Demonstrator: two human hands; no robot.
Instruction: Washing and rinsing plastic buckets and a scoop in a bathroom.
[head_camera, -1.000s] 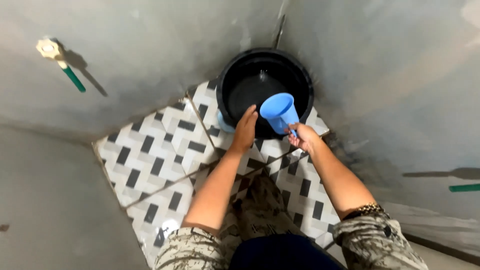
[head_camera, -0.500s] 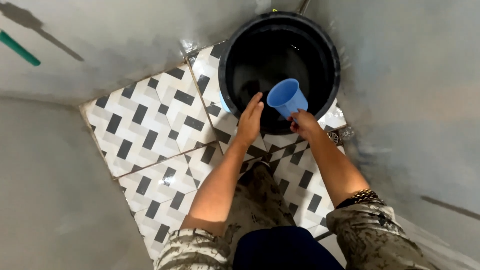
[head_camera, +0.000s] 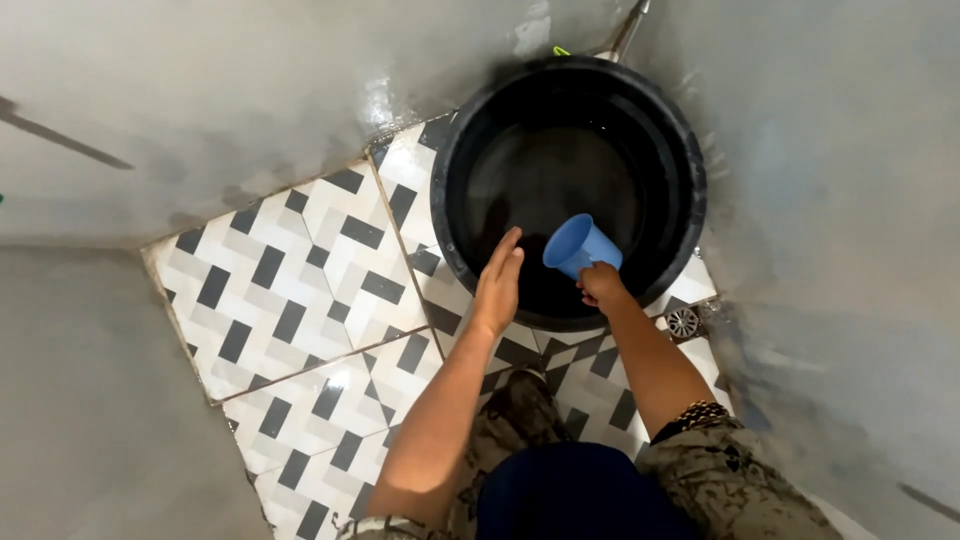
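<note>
Two hands over the black bucket (head_camera: 690, 200) in the corner. Left hand (head_camera: 497, 285) flat & open at the near rim, holding nothing. Right hand (head_camera: 602, 285) grips the blue cup (head_camera: 580, 245) w/ mouth tipped inward. Best to steady the rim and dip slowly.

A wash area or bathroom corner in a home, seen from above. Two plain grey cement walls (head_camera: 200, 110) meet over a floor of black, grey and white patterned tiles (head_camera: 290, 290). A large black water bucket (head_camera: 680, 150) stands in the corner, and a round metal floor drain (head_camera: 683, 322) lies just beside it.
</note>
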